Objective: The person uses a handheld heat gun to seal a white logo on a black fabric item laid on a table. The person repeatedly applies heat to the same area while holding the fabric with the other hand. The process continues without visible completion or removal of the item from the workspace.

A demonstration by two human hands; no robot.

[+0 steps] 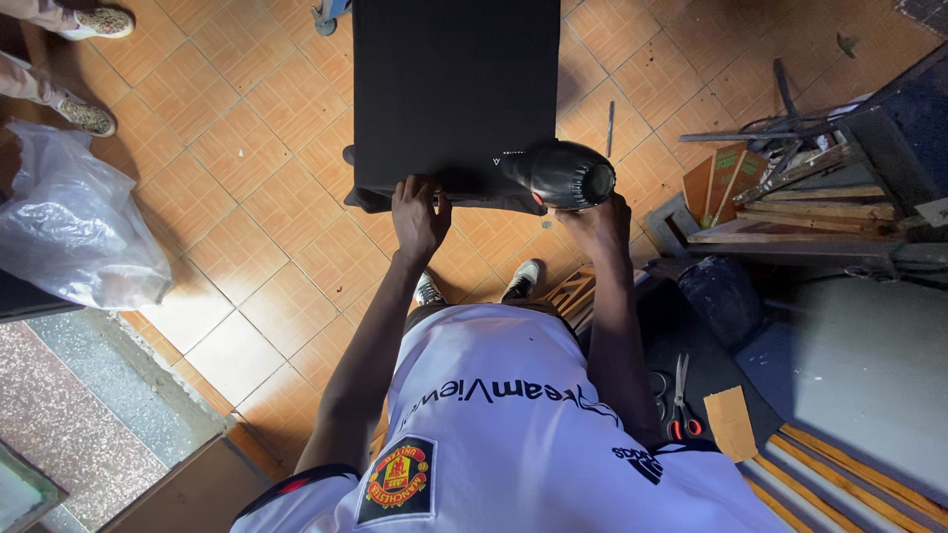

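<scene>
- Head view looks straight down past my white shirt to an orange tiled floor.
- My left hand lies on the near edge of a black fabric-covered board; its fingers curl over that edge, gripping the dark cloth there.
- My right hand sits just beside the board's near right corner, closed around what I take to be the handle of a black heat blower; the handle itself is hidden under the hand.
- The blower's round body rests over the board's lower right corner, nozzle pointing left across the cloth.
- The board stretches away from me, up to the top of the frame, between both arms.
- My two shoes show on the tiles just below the board's edge.
- A clear plastic bag lies crumpled on the floor, well apart to the left.
- Another person's patterned shoes stand at the top left corner.
- To the right, wooden frames are stacked on a dark stand.
- Red-handled scissors rest on a dark surface near my right elbow, next to a brown card piece.
</scene>
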